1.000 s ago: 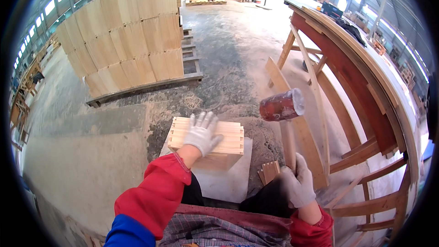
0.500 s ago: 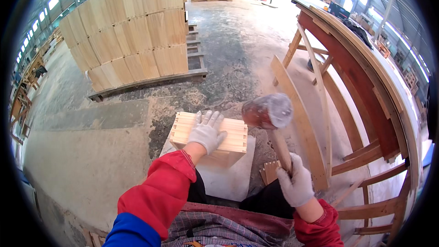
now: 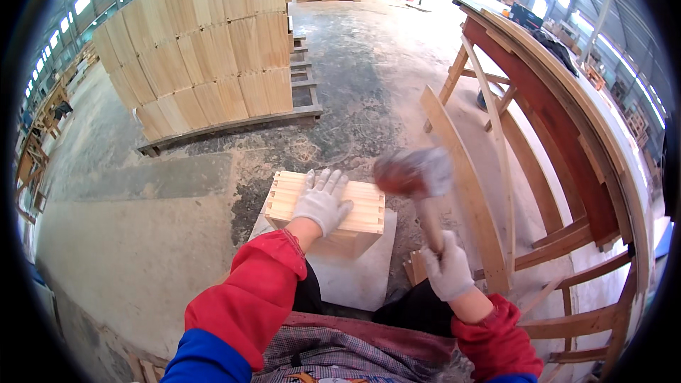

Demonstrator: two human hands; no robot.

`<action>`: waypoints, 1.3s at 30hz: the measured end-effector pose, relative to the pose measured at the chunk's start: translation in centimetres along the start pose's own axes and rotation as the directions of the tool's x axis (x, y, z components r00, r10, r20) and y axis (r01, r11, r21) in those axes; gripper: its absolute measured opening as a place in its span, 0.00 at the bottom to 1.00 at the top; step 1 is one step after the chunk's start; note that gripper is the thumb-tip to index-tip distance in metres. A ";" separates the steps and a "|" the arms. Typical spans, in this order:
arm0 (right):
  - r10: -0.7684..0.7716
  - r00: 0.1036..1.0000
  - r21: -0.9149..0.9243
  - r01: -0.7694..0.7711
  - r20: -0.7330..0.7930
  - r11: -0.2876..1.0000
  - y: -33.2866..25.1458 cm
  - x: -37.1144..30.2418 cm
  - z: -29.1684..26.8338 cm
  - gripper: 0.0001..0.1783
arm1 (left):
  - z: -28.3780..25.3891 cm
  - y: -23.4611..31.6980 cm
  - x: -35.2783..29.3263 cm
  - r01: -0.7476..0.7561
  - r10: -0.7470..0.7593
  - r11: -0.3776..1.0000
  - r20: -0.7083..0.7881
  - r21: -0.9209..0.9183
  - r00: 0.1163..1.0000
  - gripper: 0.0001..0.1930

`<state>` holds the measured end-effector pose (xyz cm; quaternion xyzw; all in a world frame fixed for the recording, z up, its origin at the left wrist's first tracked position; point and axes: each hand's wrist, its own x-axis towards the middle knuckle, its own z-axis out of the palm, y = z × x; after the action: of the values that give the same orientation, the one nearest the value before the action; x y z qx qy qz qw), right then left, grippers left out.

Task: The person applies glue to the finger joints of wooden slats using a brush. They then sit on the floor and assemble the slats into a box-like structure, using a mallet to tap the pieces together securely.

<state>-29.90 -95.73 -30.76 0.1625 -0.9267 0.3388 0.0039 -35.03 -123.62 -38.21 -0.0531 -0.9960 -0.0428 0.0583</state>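
A pale wooden box (image 3: 362, 214) with interlocking corner joints sits on a light board (image 3: 369, 269) on the floor in front of me. My left hand (image 3: 323, 202), in a whitish glove, lies flat on its top with the fingers spread. My right hand (image 3: 448, 268), gloved too, is wrapped round the wooden handle of a mallet (image 3: 411, 174). The mallet's thick reddish-brown head, blurred by motion, is raised just right of the box and apart from it.
A tall stack of similar wooden boxes (image 3: 206, 50) stands on a pallet (image 3: 234, 130) at the far left. To the right is a long workbench (image 3: 560, 106) with a plank (image 3: 468, 191) leaning by it. Wooden pieces (image 3: 415, 268) lie beside the light board.
My right hand has moved slightly up and left, still gripping the mallet, whose head is more blurred. My left hand stays on the box, which has hardly shifted.
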 end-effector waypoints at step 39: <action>-0.048 0.978 -0.029 0.043 -0.205 0.999 -2.2 -2.5 1.0 0.15 | 0.2 -0.5 0.4 -0.020 0.020 1.000 0.008 -0.013 1.000 0.29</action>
<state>-26.71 -97.21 -30.47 0.1476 -0.9215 0.3423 0.1091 -35.50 -124.09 -38.35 -0.0635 -0.9953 -0.0485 0.0544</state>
